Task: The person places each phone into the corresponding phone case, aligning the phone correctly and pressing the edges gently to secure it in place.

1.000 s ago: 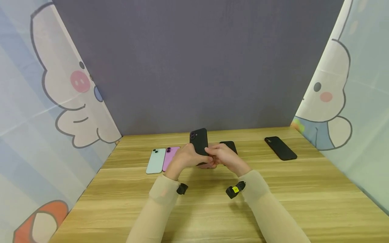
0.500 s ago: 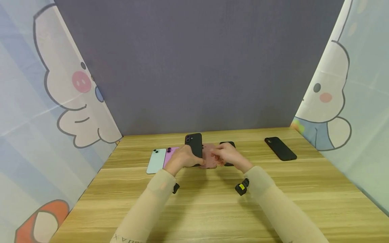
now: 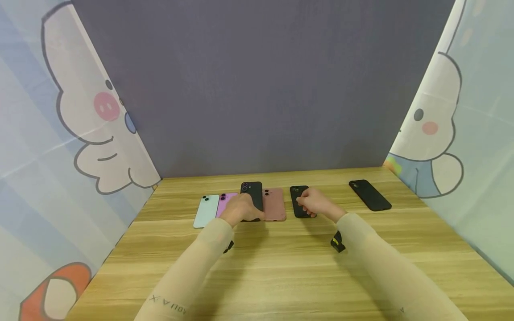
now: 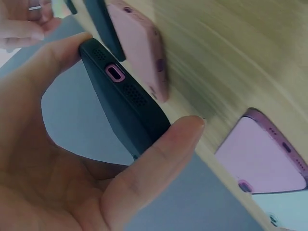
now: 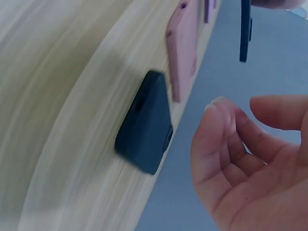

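My left hand (image 3: 238,208) grips a phone in a black case (image 3: 253,196) by its long edges. In the left wrist view, the cased phone (image 4: 122,96) is tilted, with a pink-rimmed charging port at its near end; thumb and fingers span its width. My right hand (image 3: 315,203) is over a black phone case (image 3: 298,201), fingers loosely bent and holding nothing. In the right wrist view, a gap shows between the right hand (image 5: 245,163) and the black case (image 5: 147,127). A pink cased phone (image 3: 275,205) lies between the two hands.
On the wooden table (image 3: 257,276), a pale mint phone (image 3: 206,211) and a purple phone (image 3: 225,203) lie side by side on the left. Another black phone case (image 3: 370,195) lies at the right. A grey panel (image 3: 257,89) rises behind the table.
Both hands were together on the black-cased phone. The right hand has let go and moved right, over the black case. The left hand has carried the phone left and lower, uncovering the pink cased phone.
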A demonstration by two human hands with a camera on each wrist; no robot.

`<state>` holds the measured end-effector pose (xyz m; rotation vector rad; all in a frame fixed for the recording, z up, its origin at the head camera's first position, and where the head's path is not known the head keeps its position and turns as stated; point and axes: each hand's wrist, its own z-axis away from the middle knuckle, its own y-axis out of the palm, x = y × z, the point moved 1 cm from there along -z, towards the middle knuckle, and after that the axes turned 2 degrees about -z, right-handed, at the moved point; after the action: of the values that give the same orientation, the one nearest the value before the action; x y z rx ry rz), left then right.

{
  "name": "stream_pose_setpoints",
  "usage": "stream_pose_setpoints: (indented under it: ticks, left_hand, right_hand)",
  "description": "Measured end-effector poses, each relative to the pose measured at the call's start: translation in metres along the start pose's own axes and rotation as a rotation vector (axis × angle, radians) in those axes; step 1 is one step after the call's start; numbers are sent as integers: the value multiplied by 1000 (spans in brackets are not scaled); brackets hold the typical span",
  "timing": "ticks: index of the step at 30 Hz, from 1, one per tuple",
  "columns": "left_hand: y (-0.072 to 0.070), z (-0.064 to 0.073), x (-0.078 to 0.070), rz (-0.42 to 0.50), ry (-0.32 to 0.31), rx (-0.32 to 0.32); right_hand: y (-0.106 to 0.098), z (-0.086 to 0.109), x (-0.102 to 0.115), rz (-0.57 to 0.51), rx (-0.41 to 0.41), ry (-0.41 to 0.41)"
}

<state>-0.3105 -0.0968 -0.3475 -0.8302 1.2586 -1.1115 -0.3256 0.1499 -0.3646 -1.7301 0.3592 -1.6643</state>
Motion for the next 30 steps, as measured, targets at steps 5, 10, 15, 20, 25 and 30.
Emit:
stream_pose_setpoints:
  ticks: [5, 10, 15, 20, 25, 30]
  left_hand:
    - [3, -8, 3, 7, -14, 18]
    - [9, -11, 6, -39, -22, 37]
    - [15, -17, 8, -97, -46, 35]
    - [16, -20, 8, -103, -51, 20]
    - [19, -24, 7, -108, -41, -3]
    - [25, -27, 8, -145, -20, -9]
  right_hand:
    - [-11, -2, -10, 76, -3, 2]
    - [-22, -3, -24, 144, 1, -16]
    - [-33, -1, -26, 214, -31, -9]
    - [-42, 2, -30, 240, -38, 7]
    - [-51, 2, -41, 314, -50, 44]
    - [-61, 5, -49, 371, -48, 134]
